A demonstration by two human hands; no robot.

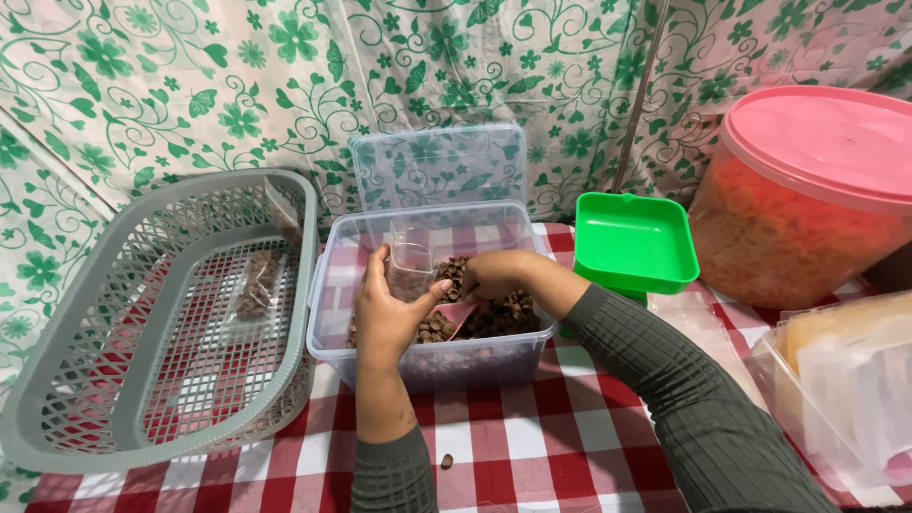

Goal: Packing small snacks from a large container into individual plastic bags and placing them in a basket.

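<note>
Clear plastic tub [334, 285], lid up, holding brown pellets [494, 318]. Inside it: left hand [388, 309] closed around small clear bag [410, 264]; right hand [494, 275] gripping pink scoop [456, 313]. Best kept: bag mouth open over tub. Left of tub: grey basket [57, 380]. Right: green tray [632, 242], pink-lidded bucket [807, 190]. In front: stray pellet [446, 462].
</note>
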